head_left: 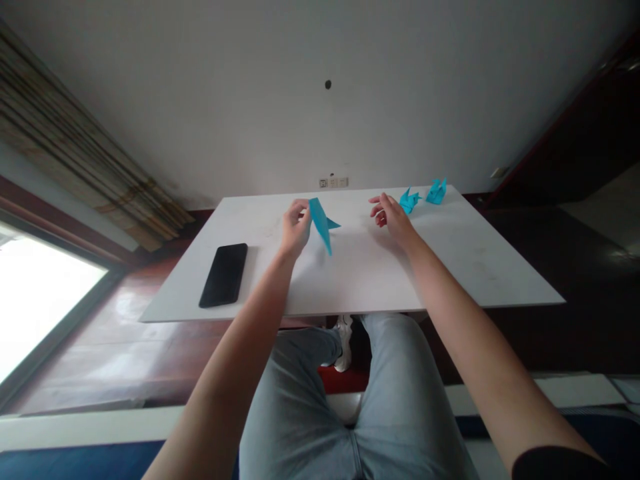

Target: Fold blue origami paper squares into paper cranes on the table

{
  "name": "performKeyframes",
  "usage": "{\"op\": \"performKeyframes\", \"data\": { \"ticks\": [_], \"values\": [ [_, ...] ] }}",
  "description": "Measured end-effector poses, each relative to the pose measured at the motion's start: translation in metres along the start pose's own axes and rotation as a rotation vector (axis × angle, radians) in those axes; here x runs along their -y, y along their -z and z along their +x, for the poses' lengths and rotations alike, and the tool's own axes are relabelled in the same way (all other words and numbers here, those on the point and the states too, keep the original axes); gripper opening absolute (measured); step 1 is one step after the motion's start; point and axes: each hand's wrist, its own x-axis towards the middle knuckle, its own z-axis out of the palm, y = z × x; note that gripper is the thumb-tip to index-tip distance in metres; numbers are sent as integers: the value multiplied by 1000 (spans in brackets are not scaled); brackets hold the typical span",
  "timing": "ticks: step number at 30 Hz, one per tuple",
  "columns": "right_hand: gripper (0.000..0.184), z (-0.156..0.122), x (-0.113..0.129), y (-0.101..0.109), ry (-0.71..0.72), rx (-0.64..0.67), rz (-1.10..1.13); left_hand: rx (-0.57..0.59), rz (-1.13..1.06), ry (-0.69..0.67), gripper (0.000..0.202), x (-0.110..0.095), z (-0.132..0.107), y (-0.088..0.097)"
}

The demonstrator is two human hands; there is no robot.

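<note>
My left hand (297, 227) pinches a folded sheet of blue origami paper (321, 222) by its left edge, above the white table. One long point of the paper hangs down toward me and a shorter flap juts to the right. To the right of it, my right hand (389, 215) is off the paper, fingers loosely curled and apart, with nothing in them. Just beyond that hand sits a blue folded paper crane (409, 201), with a second blue paper crane (437, 192) farther right near the table's back edge.
A black smartphone (223, 275) lies on the left part of the white table (475, 267). The table's far edge is by a grey wall with sockets (333, 183). A curtain (85, 140) hangs at the left, and my legs are below the front edge.
</note>
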Motion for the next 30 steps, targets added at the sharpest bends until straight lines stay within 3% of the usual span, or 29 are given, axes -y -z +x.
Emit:
{"op": "performKeyframes", "data": {
  "ticks": [6,9,14,18,20,23,26,30],
  "values": [
    [87,-2,4,-3,-45,112,49,-20,33,-39,57,-18,-2,-13],
    [92,-5,8,-4,-84,163,114,-34,132,-53,46,-18,-4,-14],
    [88,-10,12,-3,-98,213,61,49,486,117,16,-3,-6,-16],
    [68,-11,7,-4,19,239,-93,83,436,222,7,6,-9,-17],
    [56,-10,2,-4,73,225,-145,91,324,310,13,6,-10,-17],
    [38,-6,-3,-2,131,144,-213,185,175,406,41,2,-14,-16],
    [30,-4,-5,1,181,87,-277,242,187,415,67,-1,-18,-17],
    [27,-8,1,0,177,197,-245,253,194,385,73,-2,-19,-17]
  ]
}}
